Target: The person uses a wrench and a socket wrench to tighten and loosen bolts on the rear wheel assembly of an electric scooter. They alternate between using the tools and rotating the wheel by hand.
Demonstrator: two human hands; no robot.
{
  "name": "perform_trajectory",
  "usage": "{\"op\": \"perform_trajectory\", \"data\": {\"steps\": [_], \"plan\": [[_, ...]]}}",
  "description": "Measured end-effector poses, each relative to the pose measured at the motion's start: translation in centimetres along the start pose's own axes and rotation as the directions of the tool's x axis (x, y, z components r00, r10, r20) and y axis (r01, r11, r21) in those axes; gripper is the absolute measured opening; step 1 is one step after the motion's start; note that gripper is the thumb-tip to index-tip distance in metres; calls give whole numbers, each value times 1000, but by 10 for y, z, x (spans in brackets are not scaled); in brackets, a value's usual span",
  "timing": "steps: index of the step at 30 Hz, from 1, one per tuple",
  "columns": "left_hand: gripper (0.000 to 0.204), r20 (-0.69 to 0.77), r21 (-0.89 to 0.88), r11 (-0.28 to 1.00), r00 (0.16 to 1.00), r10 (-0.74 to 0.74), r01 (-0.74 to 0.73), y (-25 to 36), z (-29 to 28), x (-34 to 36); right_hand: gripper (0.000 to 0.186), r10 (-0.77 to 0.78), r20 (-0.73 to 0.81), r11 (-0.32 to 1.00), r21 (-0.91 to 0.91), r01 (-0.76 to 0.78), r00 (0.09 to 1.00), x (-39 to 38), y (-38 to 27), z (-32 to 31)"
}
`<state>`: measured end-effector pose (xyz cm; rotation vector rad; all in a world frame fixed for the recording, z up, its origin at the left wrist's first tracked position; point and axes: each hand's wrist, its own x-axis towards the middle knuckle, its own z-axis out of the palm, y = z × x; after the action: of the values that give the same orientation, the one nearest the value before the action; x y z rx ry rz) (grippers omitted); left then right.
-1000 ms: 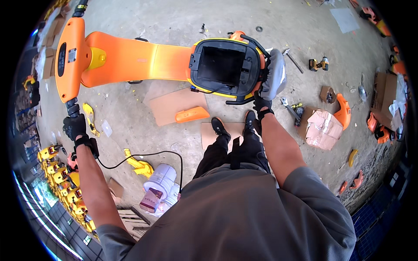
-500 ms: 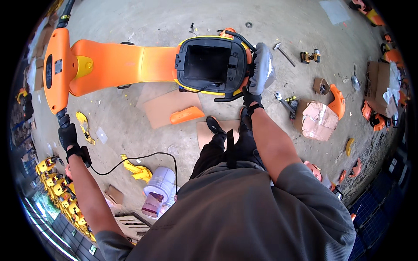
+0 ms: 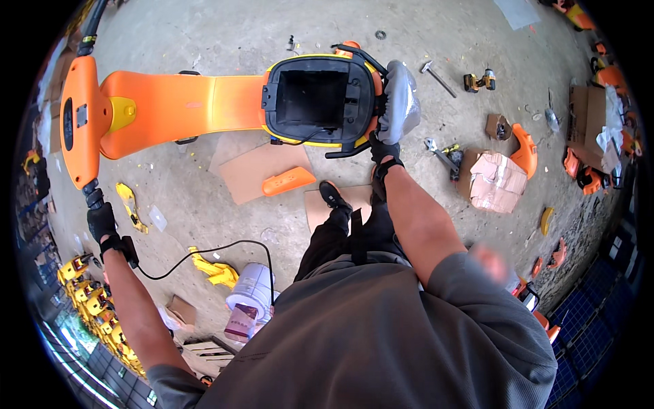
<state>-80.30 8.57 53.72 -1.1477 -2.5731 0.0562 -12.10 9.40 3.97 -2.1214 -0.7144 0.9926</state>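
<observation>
An orange scooter (image 3: pixel 170 102) stands across the far side, its handlebar at the left and its tail at the right. My left hand (image 3: pixel 101 219), in a black glove, is wrapped around the near handlebar grip. Toward the tail, an open black storage compartment (image 3: pixel 313 95) lies uncovered. The grey, plastic-covered seat (image 3: pixel 400 102) is tipped up behind it. My right hand (image 3: pixel 385 148), gloved too, is closed at the seat's near end, where the black rear grab rail (image 3: pixel 346 154) bends round. Its fingers are partly hidden, and they appear to hold the rail.
An orange panel (image 3: pixel 288 180) rests on flat cardboard (image 3: pixel 248 178) near my feet. To the right lie a hammer (image 3: pixel 439 79), a cordless drill (image 3: pixel 479 81), an adjustable wrench (image 3: pixel 441 155) and a taped carton (image 3: pixel 492 180). A white bucket (image 3: pixel 251 283) and yellow parts (image 3: pixel 214 267) are at the near left.
The scooter and both hands sit slightly farther left in the picture, with the floor items shifted a little too. Both hands keep their places on the scooter.
</observation>
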Motion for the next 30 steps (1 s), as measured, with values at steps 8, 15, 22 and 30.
{"op": "perform_trajectory", "data": {"steps": [8, 15, 22, 30], "plan": [[35, 47, -10, 1000, 999, -19, 19, 15, 3, 8, 41, -59, -29, 998, 20, 59, 998, 19, 10, -6], [35, 46, 6, 1000, 999, -28, 27, 1, -1, 4, 39, 46, 7, 999, -18, -45, 999, 5, 6, 2], [33, 8, 11, 999, 999, 31, -31, 3, 5, 7, 41, 69, 3, 998, 13, -69, 998, 14, 16, 1], [28, -13, -151, 987, 999, 51, -52, 3, 7, 7, 42, 44, 20, 999, -24, -44, 999, 5, -4, -13]]}}
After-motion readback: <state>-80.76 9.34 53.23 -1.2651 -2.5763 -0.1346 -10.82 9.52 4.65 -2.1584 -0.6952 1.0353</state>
